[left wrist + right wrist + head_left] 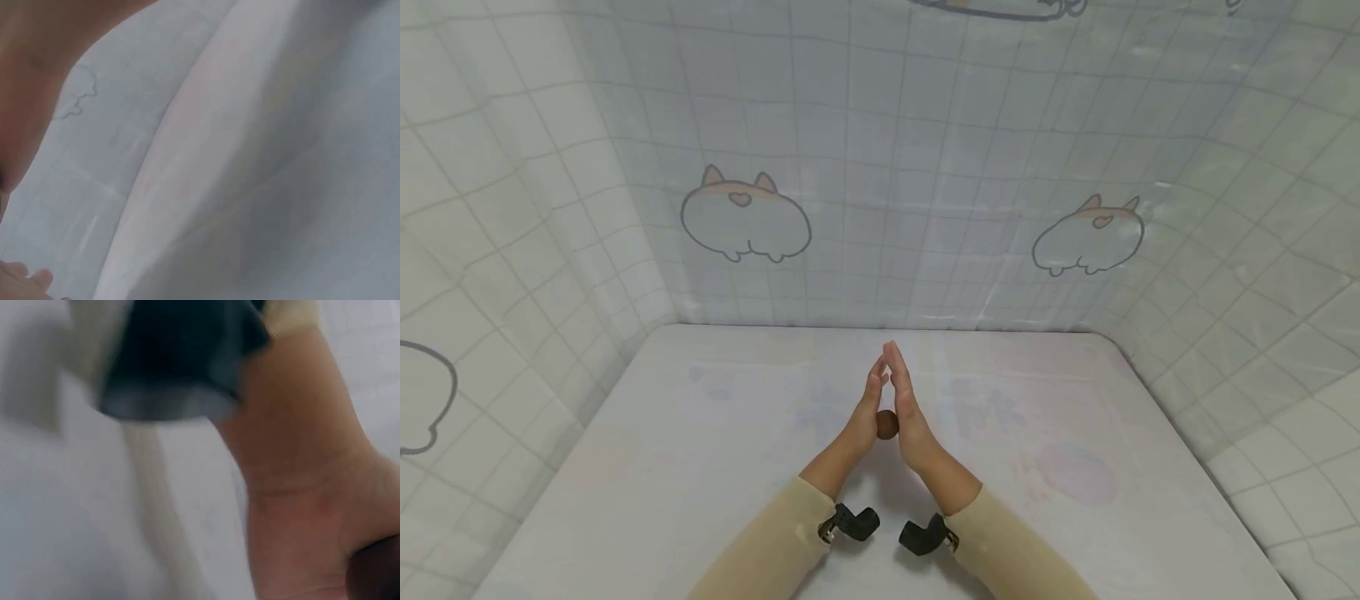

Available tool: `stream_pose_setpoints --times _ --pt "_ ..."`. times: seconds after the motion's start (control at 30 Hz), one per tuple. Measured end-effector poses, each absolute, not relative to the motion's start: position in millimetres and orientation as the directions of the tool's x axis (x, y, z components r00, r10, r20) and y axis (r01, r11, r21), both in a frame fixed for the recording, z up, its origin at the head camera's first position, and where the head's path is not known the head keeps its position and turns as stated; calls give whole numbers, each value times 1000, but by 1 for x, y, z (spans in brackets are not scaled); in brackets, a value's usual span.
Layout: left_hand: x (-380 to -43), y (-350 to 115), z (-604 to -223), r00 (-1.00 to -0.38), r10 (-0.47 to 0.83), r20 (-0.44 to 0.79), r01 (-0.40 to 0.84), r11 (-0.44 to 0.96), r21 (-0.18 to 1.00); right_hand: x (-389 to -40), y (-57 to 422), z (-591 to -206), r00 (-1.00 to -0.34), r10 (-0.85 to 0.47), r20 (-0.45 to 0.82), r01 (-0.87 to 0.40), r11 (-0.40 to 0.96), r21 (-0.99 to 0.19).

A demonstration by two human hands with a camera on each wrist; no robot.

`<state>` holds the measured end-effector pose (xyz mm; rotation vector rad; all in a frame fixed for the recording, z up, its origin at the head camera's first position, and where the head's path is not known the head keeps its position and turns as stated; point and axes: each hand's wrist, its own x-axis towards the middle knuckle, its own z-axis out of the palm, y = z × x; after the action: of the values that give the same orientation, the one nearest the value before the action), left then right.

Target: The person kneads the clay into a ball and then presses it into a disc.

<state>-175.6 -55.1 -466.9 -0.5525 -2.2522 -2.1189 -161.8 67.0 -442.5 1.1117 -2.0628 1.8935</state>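
A small brown ball sits between the palms near the heels of my two hands, with a palm touching it on each side. My left hand lies against its left side, my right hand against its right. Both hands point away from me with straight fingers, and their fingertips come together at the far end. In the right wrist view, part of the dark ball shows beside the palm. The left wrist view catches only some fingertips and skin at its left edge; the ball is out of sight there.
Beneath the hands is a pale table with faint coloured patches. A white grid-patterned curtain with cartoon drawings surrounds its back and sides. Black wrist devices stick out from both beige sleeves.
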Motion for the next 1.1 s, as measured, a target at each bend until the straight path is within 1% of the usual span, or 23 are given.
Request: stream_pose_setpoints --times 0.13,0.27,0.4,0.63,0.77,0.83,1.1 --pt "-171 -52 -472 -923 301 239 259 30 965 -169 69 -441 -778 -379 500 -532 -26 -846" --pt "-167 -51 -473 -916 312 251 279 48 959 -177 70 -439 -814 -348 466 -503 21 -864" --pt "-163 -50 -470 -894 330 302 326 19 945 -186 70 -440 -836 -339 431 -468 31 -883" --pt "-160 -50 -458 -843 335 421 423 -71 904 -196 67 -452 -846 -372 382 -403 -23 -915" --pt "-160 -51 -451 -833 301 463 470 -55 881 -193 65 -458 -857 -406 317 -342 -12 -940" --pt "-160 -52 -448 -834 284 473 485 -32 874 -191 64 -460 -856 -416 306 -334 -7 -943" --pt "-165 -54 -438 -832 206 515 536 60 842 -181 59 -469 -806 -441 396 -406 -77 -911"
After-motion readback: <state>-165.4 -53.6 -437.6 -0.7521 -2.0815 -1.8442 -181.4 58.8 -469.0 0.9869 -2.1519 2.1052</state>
